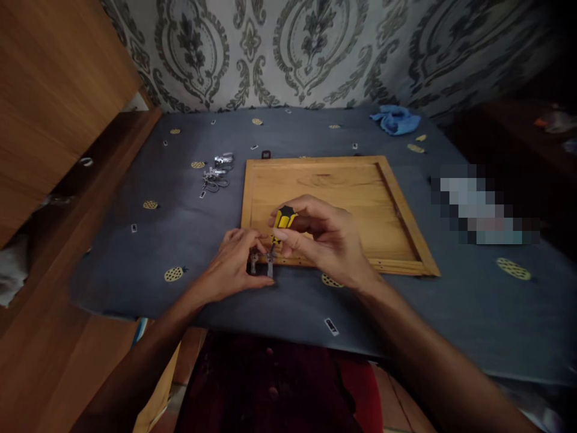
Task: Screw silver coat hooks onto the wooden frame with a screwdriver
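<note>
A screwdriver with a yellow and black handle is closed in my right hand, its tip pointing down. It meets a small metal hinge at the near left corner of a framed wooden panel. My left hand steadies the hinge, fingers above it and thumb below. Its fingers partly cover the metal. The panel lies flat on the blue-grey tablecloth. Where exactly the tip sits is too small to make out.
Several loose metal hinges lie left of the panel. A blue cloth rests at the back right, and a blurred-out object is on the right. A wooden cabinet stands at the left, with a patterned curtain behind.
</note>
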Available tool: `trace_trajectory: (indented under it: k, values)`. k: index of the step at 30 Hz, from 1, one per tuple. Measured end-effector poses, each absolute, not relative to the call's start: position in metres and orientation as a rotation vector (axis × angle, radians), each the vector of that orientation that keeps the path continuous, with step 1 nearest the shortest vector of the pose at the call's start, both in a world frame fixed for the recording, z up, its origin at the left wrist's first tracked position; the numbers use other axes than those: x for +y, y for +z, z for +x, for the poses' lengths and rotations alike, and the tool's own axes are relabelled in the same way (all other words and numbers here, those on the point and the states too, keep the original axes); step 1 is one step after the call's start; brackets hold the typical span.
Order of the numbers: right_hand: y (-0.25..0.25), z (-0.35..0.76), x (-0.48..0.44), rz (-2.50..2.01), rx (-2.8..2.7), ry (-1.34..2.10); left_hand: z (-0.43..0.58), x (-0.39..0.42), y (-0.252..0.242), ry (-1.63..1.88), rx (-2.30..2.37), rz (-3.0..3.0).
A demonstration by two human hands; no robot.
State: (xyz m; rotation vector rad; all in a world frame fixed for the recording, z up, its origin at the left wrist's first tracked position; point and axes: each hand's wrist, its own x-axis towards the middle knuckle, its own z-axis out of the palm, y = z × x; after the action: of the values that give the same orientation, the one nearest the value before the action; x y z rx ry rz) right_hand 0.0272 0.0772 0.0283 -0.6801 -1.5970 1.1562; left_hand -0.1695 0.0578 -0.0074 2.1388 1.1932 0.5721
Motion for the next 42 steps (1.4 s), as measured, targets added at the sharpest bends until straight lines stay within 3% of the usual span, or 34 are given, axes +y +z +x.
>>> trace_trajectory:
  k: [7, 30, 37, 42]
  values:
    - [0.024, 0.02, 0.068, -0.717, -1.447, 0.89, -0.17, 0.058, -0.011, 0.606, 1.177, 2.154]
    - [0.019, 0.021, 0.077, -0.778, -1.528, 0.98, -0.171, 0.057, -0.008, 0.58, 1.179, 2.141]
    - [0.033, 0.033, 0.083, -0.712, -1.691, 1.176, -0.17, 0.057, -0.009, 0.591, 1.201, 2.133]
    - [0.024, 0.026, 0.078, -0.681, -1.631, 0.992, -0.17, 0.057, -0.007, 0.565, 1.224, 2.145]
